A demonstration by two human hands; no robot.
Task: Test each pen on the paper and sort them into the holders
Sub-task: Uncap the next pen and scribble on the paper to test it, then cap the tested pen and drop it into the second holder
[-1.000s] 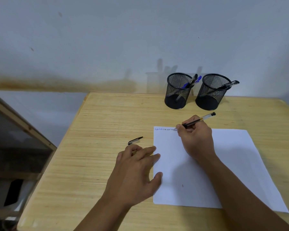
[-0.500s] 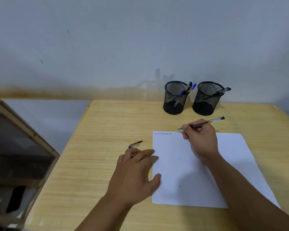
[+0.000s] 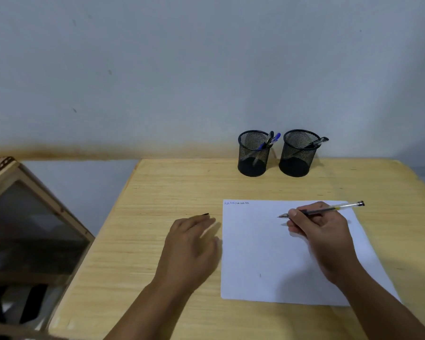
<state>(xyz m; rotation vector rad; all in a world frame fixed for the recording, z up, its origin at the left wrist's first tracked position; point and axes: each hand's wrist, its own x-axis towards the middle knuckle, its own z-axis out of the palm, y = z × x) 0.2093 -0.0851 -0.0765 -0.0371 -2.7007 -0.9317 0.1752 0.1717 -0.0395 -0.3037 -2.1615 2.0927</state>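
Only writing I can spot is a short row of small scribbles [image 3: 236,203] along the top left corner of the paper [image 3: 263,253], and honestly I can't make out a single letter of it. Nothing else has text.

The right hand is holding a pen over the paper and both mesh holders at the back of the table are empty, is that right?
Not quite. The head view shows the holders are not empty: the left holder has pens with blue caps, the right holder a dark one. The right hand does hold a pen over the paper.
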